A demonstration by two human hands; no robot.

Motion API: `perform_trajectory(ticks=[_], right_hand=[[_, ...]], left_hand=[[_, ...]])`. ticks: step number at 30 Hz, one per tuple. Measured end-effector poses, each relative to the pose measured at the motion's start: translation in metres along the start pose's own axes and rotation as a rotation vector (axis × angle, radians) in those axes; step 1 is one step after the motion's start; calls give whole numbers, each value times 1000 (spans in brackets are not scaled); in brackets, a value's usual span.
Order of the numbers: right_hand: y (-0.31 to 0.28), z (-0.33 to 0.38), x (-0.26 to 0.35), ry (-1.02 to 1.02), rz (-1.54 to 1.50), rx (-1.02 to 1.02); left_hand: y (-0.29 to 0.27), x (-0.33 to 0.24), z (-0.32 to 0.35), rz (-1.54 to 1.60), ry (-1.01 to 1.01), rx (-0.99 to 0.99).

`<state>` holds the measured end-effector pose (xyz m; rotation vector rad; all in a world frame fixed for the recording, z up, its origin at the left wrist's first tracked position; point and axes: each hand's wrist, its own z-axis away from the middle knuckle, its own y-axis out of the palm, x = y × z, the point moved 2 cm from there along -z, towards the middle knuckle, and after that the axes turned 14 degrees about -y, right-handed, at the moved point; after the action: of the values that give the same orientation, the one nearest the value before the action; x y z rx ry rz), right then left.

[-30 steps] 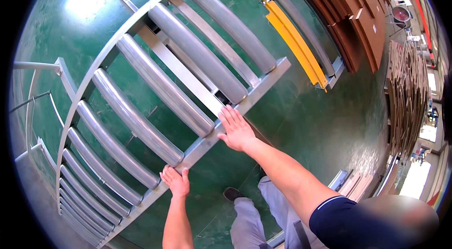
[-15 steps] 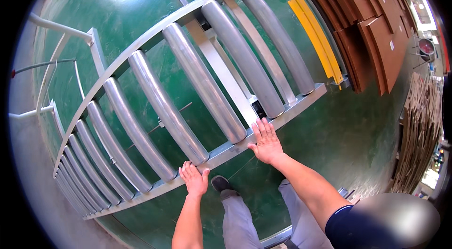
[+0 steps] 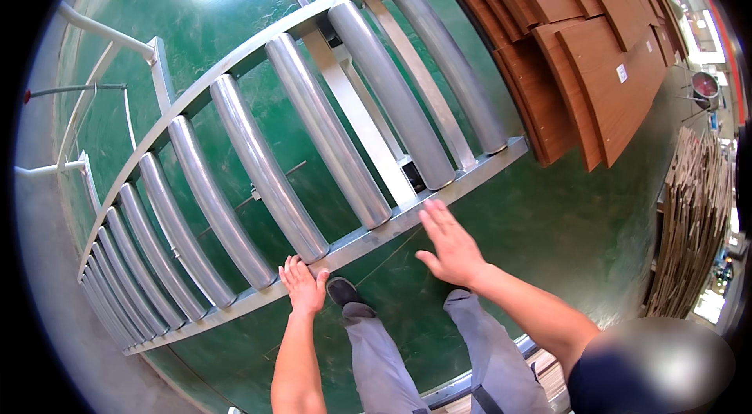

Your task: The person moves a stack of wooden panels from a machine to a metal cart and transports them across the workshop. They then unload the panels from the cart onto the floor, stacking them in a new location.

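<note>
A long metal roller conveyor [image 3: 258,163] with several grey steel rollers runs across the view over a green floor. My left hand [image 3: 301,287] rests with spread fingers on the near side rail [image 3: 235,306] of the conveyor. My right hand [image 3: 448,245] hovers flat and open just off that same rail, fingers pointing toward the rollers, holding nothing. My grey trouser legs and a dark shoe [image 3: 345,292] show below the rail.
Brown wooden panels [image 3: 580,46] lie stacked past the conveyor's far right end. Piles of flattened cardboard [image 3: 693,226] stand at the right edge. White metal rails [image 3: 102,93] rise at the left. A metal edge [image 3: 470,386] crosses behind my legs.
The view has shifted so the wooden panels fill the upper right. My right hand has lifted off the side rail and drawn back; my left hand stays on the rail.
</note>
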<state>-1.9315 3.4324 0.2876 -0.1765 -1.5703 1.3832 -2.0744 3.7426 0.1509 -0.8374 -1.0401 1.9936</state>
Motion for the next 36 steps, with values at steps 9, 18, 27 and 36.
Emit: perform_trajectory(ticks=[9, 18, 27, 36], right_hand=[[-245, 32, -52, -36, 429, -409], [-207, -15, -147, -7, 614, -203], [-143, -33, -57, 42, 542, -164], [-96, -52, 27, 79, 248, -138]], left_hand=[[-5, 1, 10, -10, -76, 89], [-11, 5, -4, 33, -46, 93], [-20, 13, -1, 114, -32, 198], [-128, -104, 30, 476, -153, -176]])
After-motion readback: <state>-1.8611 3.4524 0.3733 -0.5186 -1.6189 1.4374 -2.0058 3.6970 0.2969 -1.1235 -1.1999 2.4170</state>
